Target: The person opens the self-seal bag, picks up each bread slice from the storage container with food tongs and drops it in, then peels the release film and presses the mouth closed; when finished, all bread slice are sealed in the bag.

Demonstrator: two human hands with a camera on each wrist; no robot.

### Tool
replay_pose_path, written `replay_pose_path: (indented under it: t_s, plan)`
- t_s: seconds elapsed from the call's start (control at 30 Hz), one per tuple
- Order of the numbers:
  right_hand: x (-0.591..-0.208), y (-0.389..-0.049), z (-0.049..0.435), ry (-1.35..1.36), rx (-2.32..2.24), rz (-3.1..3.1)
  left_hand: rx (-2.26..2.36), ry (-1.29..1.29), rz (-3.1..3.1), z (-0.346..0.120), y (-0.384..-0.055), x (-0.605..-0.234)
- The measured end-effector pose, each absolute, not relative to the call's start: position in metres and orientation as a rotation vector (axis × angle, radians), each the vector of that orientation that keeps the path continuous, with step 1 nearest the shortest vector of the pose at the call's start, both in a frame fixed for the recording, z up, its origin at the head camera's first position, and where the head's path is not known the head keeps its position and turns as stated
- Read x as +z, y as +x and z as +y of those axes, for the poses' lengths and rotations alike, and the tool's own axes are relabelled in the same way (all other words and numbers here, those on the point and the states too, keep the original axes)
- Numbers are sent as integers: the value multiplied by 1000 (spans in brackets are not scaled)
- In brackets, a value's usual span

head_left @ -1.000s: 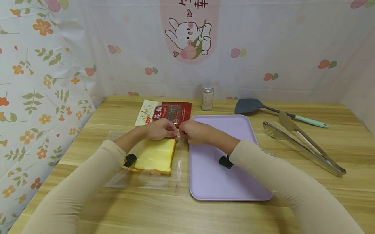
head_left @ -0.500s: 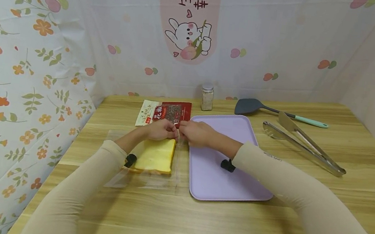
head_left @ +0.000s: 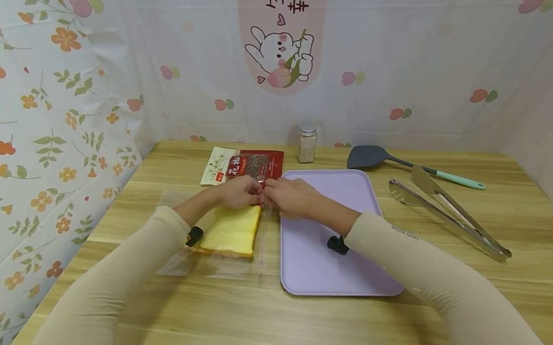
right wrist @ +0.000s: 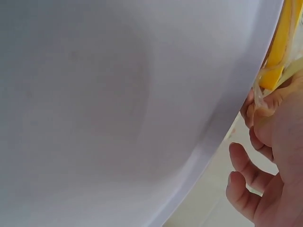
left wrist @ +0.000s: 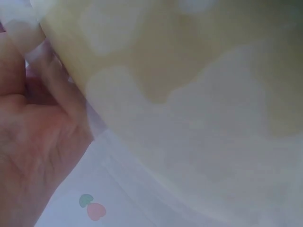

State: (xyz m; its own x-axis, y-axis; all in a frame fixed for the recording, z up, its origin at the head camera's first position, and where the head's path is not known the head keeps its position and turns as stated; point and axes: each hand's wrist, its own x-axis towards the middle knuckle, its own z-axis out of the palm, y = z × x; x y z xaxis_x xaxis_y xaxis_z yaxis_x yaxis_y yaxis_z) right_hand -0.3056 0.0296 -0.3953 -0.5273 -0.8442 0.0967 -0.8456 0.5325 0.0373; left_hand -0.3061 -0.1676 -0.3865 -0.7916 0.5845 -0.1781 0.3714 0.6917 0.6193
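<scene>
A stack of yellow cheese slices [head_left: 230, 231] lies in clear plastic packaging [head_left: 233, 271] on the left part of the table. My left hand [head_left: 238, 192] is over the stack's far edge, its fingertips pinching the plastic. Right beside those fingertips, my right hand [head_left: 295, 199] pinches the same plastic above the tray's left rim. In the right wrist view, thumb and index finger of the right hand [right wrist: 289, 137] meet at the film next to the yellow cheese edge [right wrist: 280, 42], while the other fingers curl loosely. The left wrist view shows the left palm [left wrist: 38, 142] behind blurred film.
A lilac tray [head_left: 342, 270] lies under the right forearm. Behind the hands is a red seasoning packet [head_left: 258, 165], with a glass spice jar [head_left: 306, 145] to its right. A spatula [head_left: 369, 157] and metal tongs [head_left: 448, 214] lie at the back right.
Both hands stay at the far right corner of the cheese packaging. The right hand and forearm have shifted slightly right and nearer, with the fingers less tightly bunched.
</scene>
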Motion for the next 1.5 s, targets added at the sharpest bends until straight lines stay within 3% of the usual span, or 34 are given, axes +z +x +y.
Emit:
replay_pose_path:
  t_s: [1.0, 1.5]
  plan:
    - [-395, -307, 39, 1605, 6, -2634, 727, 792, 2621, -166, -306, -389]
    - [-375, -266, 62, 1607, 169, -2722, 883, 686, 2595, -170, -304, -389]
